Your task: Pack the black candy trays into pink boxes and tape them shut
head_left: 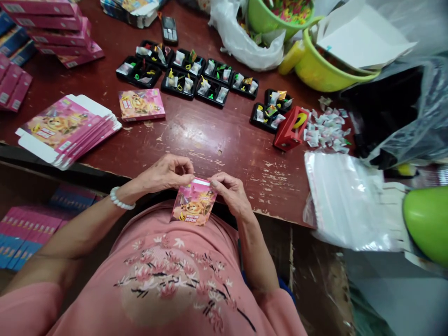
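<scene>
Pink cloth of the wearer's shirt, embroidered with blossoming branches, lay closest, and just beyond it both hands were busy at the table's edge. Left hand was mostly closed, fingers curled, its thumb and forefinger pinching one upper corner of a pink box; the right hand had its thumb and bent fingers on the opposite corner. That box stood tilted between them above the lap, a white strip showing along its top edge. I could see an animal picture and a line of characters low on its front, too blurred for me to read. Another such box lay on the table, near a fanned stack of cartons printed alike. Farther out, black trays held white packets and small coloured pieces. Behind them stood a green bowl full of bright bits, and a yellow-green basin with white card across it. Loose packets were heaped beside a red tape dispenser.
</scene>
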Action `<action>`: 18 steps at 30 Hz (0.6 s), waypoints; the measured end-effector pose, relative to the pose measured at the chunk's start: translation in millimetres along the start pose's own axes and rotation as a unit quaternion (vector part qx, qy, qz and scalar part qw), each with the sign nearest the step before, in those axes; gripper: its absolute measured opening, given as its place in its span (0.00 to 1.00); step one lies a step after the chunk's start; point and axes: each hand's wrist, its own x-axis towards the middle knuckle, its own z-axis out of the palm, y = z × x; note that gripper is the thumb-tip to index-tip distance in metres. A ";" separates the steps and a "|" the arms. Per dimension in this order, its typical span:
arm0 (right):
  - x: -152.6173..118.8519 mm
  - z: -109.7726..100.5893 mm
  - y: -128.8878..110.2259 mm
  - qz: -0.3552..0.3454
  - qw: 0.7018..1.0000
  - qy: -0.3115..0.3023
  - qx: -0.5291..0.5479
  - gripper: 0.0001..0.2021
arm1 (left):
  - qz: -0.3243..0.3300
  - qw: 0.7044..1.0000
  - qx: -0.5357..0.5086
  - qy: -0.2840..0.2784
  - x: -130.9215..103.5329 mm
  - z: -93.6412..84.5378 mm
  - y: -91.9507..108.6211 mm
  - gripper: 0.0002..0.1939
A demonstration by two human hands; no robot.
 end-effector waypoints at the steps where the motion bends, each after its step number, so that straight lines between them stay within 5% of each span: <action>1: -1.4 -1.5 2.0 -0.011 1.000 -0.001 -0.008 0.11 | 0.017 1.000 -0.002 0.004 0.5 1.0 -0.3 0.10; 9: -22.8 -5.0 15.6 -0.096 0.987 0.004 -0.132 0.11 | 0.111 0.993 0.041 0.012 -18.5 8.2 -9.0 0.11; 14: -25.5 -14.5 6.9 -0.156 0.955 -0.037 -0.250 0.24 | 0.068 0.989 -0.053 0.116 -19.1 28.7 -17.4 0.11; 16: -7.1 -47.5 -5.5 -0.164 0.952 0.064 -0.252 0.23 | 0.064 0.985 -0.072 0.145 -16.5 34.8 -14.2 0.11; 18: 21.9 -98.9 -21.3 -0.163 0.914 0.259 -0.267 0.19 | 0.062 0.983 -0.078 0.153 -14.1 37.3 -9.6 0.11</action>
